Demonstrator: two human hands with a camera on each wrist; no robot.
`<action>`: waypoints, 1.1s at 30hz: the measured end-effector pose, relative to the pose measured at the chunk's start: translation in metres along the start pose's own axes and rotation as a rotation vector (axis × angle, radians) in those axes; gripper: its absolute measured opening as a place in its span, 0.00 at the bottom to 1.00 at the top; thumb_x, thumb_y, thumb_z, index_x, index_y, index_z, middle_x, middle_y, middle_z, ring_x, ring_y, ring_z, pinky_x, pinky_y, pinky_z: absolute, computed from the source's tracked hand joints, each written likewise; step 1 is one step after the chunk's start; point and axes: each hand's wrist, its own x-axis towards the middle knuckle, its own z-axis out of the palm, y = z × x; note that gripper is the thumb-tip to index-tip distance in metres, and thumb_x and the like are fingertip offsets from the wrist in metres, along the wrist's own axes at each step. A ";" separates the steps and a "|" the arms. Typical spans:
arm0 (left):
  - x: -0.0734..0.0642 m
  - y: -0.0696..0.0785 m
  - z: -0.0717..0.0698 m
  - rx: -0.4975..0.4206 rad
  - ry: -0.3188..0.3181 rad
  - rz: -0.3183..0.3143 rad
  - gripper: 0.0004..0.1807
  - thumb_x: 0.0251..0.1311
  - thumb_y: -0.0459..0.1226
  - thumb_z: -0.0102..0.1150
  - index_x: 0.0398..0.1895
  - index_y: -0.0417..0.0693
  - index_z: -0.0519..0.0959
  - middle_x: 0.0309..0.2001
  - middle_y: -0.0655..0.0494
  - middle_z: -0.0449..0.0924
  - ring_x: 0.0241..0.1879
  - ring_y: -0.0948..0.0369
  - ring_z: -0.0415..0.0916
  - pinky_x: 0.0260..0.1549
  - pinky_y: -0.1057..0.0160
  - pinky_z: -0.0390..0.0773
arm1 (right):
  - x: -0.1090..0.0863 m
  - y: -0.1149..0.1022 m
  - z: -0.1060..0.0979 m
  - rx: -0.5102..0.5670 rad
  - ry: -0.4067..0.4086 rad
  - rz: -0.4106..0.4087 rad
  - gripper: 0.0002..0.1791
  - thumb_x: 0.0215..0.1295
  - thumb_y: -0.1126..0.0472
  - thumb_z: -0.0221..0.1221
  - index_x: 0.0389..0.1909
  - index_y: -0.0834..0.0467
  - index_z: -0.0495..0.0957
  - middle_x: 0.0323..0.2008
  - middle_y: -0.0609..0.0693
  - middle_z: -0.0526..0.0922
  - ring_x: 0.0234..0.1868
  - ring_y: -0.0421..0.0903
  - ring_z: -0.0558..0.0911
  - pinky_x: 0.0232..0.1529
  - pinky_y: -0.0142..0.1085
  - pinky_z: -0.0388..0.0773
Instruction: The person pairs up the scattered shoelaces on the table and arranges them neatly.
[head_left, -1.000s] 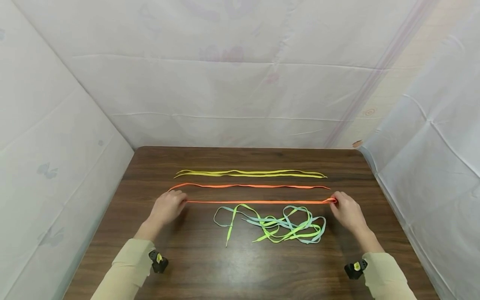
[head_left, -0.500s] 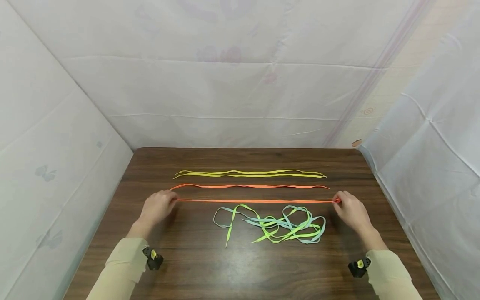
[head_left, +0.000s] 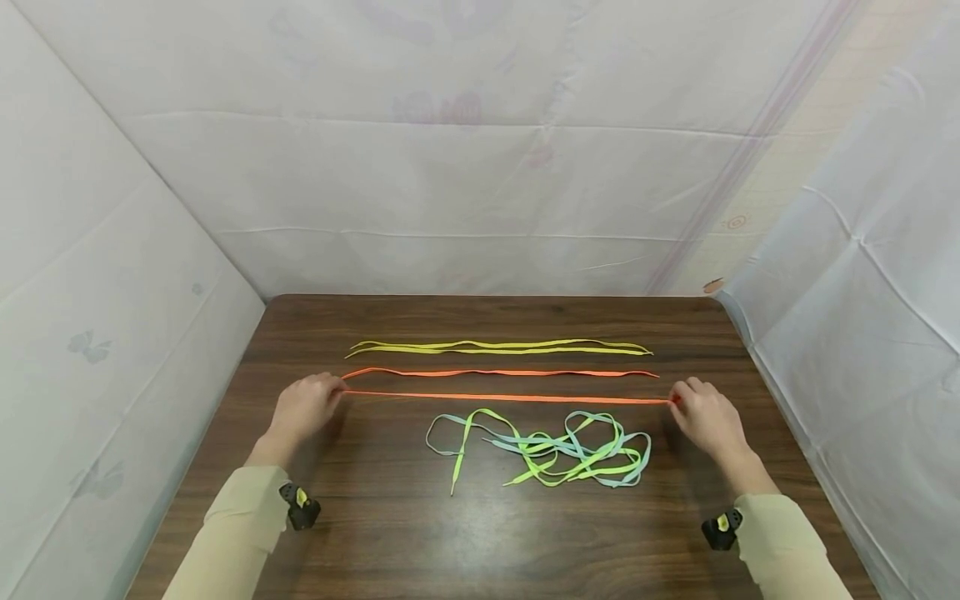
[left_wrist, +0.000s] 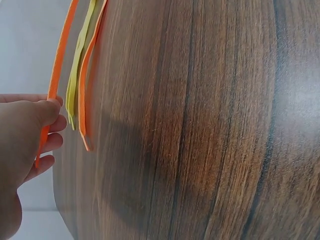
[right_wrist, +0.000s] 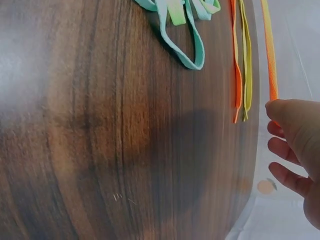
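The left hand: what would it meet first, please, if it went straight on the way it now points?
The left hand would probably first meet the left end of the flat orange fabric lace lying on the brown wood-grain table, though it seems raised and might pass above it.

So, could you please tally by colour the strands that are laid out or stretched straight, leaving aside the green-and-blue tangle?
Orange strands: 2
Yellow strands: 2
Total: 4
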 end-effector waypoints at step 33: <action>0.023 -0.014 0.012 -0.063 -0.047 -0.314 0.07 0.57 0.38 0.57 0.35 0.46 0.82 0.32 0.44 0.82 0.24 0.48 0.76 0.16 0.52 0.68 | 0.033 0.015 0.017 0.009 -0.145 0.104 0.05 0.49 0.70 0.62 0.27 0.62 0.75 0.23 0.55 0.75 0.23 0.55 0.74 0.21 0.48 0.70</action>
